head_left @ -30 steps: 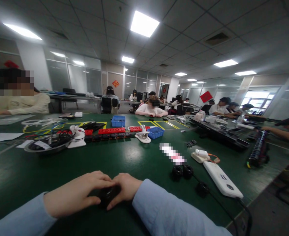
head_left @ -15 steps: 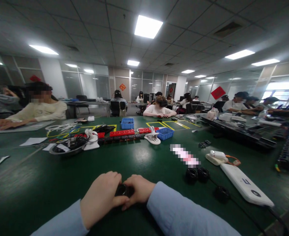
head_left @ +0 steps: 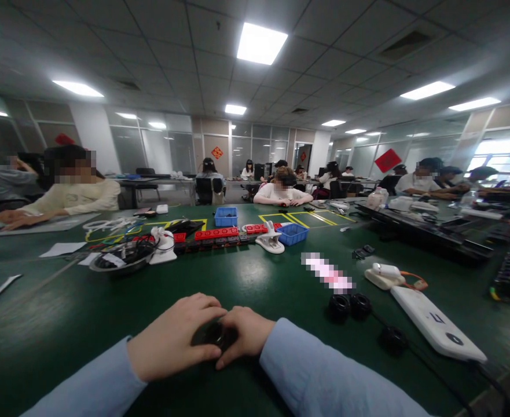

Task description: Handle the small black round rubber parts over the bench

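Just above the table, at the bottom centre, a small black round part (head_left: 215, 333) sits between my two hands, mostly covered by them. My left hand (head_left: 174, 336) curves round it from the left, thumb below and fingers above, with a gap between palm and part. From the right, my right hand (head_left: 248, 333) is closed about the same part with thumb and bent fingers. The fingertips of both hands almost meet.
To the right lie black round pieces (head_left: 339, 307) with a cable, a white power bank (head_left: 437, 324) and a white case (head_left: 382, 277). Further off are red-and-black blocks (head_left: 215, 233), blue bins (head_left: 293, 234) and a bowl of cables (head_left: 122, 263). A wrench (head_left: 2, 289) lies left.
My left hand has shifted slightly left and its thumb and fingers have spread wider round the black part. My right hand stays nearly in place.
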The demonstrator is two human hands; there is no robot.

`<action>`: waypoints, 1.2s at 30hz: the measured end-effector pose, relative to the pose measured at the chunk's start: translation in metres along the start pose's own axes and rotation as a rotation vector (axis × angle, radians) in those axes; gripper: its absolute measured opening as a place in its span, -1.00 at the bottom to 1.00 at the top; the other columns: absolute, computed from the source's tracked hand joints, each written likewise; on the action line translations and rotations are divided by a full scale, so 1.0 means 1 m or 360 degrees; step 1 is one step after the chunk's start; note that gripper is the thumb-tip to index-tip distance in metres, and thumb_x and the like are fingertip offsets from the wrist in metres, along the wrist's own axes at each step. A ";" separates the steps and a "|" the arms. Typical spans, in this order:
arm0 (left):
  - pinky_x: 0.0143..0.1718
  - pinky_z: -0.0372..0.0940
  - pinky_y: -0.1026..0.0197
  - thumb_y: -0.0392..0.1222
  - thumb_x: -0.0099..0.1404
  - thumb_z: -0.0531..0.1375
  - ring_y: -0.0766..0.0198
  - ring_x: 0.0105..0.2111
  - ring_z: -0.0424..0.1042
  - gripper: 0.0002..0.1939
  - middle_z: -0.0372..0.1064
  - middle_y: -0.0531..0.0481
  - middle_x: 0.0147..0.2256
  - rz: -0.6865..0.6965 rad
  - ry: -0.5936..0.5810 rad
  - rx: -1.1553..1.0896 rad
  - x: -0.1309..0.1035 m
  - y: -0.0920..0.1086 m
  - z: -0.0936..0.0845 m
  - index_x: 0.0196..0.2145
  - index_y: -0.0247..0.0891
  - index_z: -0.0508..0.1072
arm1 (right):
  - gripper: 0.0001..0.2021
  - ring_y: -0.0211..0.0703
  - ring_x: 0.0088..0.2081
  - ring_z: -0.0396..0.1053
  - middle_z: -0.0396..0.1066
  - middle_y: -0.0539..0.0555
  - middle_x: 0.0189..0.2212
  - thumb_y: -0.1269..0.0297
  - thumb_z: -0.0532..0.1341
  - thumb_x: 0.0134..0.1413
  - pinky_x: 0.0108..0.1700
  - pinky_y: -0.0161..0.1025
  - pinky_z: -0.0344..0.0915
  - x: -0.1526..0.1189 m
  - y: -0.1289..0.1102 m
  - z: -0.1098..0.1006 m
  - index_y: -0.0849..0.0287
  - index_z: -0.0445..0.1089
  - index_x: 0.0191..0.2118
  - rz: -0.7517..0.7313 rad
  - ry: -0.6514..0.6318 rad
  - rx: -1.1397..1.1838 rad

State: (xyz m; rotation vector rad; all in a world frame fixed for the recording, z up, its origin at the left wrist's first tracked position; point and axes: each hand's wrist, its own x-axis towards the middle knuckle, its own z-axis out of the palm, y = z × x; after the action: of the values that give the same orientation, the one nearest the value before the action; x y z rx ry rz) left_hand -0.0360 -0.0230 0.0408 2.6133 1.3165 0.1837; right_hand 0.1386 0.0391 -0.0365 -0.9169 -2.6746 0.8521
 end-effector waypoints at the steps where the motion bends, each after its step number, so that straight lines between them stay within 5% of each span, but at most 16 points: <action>1: -0.01 0.13 0.10 -0.08 0.10 0.23 0.12 -0.02 0.22 -0.54 0.27 0.02 -0.01 0.0067 -0.0084 -0.0083 -0.001 -0.004 -0.003 0.00 -0.02 0.33 | -0.48 -0.18 -0.32 0.29 0.38 -0.05 -0.41 -0.05 0.39 -0.42 -0.25 -0.30 0.17 0.000 0.000 -0.001 0.10 0.43 -0.24 -0.0020 -0.0013 -0.0013; 7: 0.01 0.12 0.13 -0.30 0.10 0.17 0.15 -0.02 0.23 -0.49 0.29 0.03 -0.01 0.0171 -0.0253 -0.0260 0.003 -0.016 -0.002 0.03 0.01 0.31 | -0.47 -0.21 -0.33 0.31 0.38 -0.06 -0.38 -0.02 0.38 -0.37 -0.24 -0.33 0.20 0.000 0.001 -0.007 0.07 0.42 -0.17 -0.0053 -0.0131 0.0024; 18: -0.15 0.18 0.20 -0.22 0.12 0.19 0.17 -0.15 0.31 -0.60 0.36 0.04 -0.18 0.0107 -0.0177 -0.0174 0.005 -0.012 0.003 -0.05 0.03 0.38 | -0.49 -0.28 -0.43 0.24 0.28 -0.09 -0.49 0.01 0.39 -0.37 -0.32 -0.36 0.16 0.000 0.006 -0.002 0.11 0.44 -0.19 -0.0148 -0.0024 0.0106; 25: -0.22 0.21 0.20 -0.16 0.09 0.24 0.15 -0.21 0.34 -0.72 0.38 0.02 -0.27 -0.0109 -0.0088 -0.0031 0.005 0.000 0.004 -0.18 -0.10 0.46 | -0.47 -0.27 -0.41 0.23 0.29 -0.10 -0.49 -0.03 0.37 -0.37 -0.33 -0.36 0.13 0.001 0.007 -0.001 0.08 0.41 -0.17 -0.0133 0.0000 0.0060; 31: -0.24 0.22 0.13 -0.06 0.08 0.26 0.10 -0.26 0.36 -0.73 0.40 -0.07 -0.30 -0.0368 0.0051 0.0267 0.006 0.014 0.014 -0.28 -0.24 0.47 | -0.56 -0.29 -0.46 0.22 0.30 -0.09 -0.52 -0.04 0.37 -0.38 -0.40 -0.37 0.10 0.001 0.000 0.002 0.17 0.40 -0.36 0.0015 0.0056 0.0011; 36: -0.31 0.22 0.07 0.15 0.09 0.19 0.04 -0.34 0.37 -0.59 0.40 -0.13 -0.40 -0.0499 0.0250 0.0590 0.009 0.018 0.024 -0.41 -0.32 0.45 | -0.54 -0.30 -0.52 0.16 0.27 -0.07 -0.55 -0.10 0.35 -0.40 -0.50 -0.37 0.03 -0.001 -0.013 0.003 0.18 0.37 -0.41 0.0165 0.0162 -0.0149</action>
State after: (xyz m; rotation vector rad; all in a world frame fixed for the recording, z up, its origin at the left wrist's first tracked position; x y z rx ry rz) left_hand -0.0117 -0.0290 0.0221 2.6707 1.9598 0.1035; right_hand 0.1319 0.0287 -0.0311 -1.0979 -2.6180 0.6849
